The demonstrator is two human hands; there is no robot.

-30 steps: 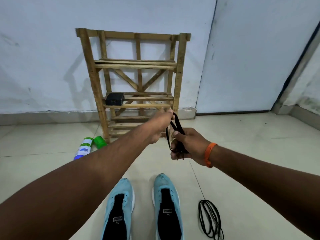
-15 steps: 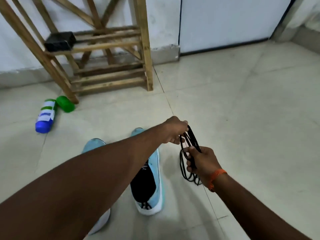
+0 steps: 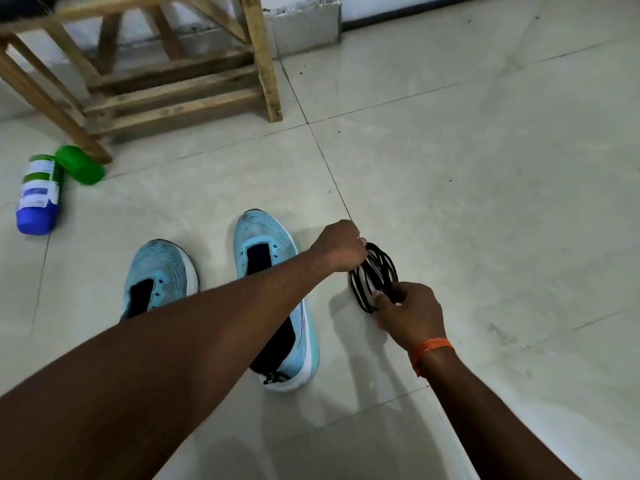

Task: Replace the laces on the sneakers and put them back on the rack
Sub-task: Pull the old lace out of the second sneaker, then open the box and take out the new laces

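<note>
Both hands have dropped low to the tiled floor (image 3: 485,168), right hand (image 3: 410,315) and left hand (image 3: 341,247) each pinching the black lace bundle (image 3: 375,275) just right of the blue sneakers (image 3: 273,289). Farther off lie a bottle (image 3: 36,194) and the wooden rack (image 3: 173,84).

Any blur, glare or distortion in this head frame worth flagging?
Head view: wide-angle bowing bends the tile seams and the rack; soft, dim light with faint shadows under both hands; slight softness on the laces and left hand; no harsh glare on the floor.
</note>
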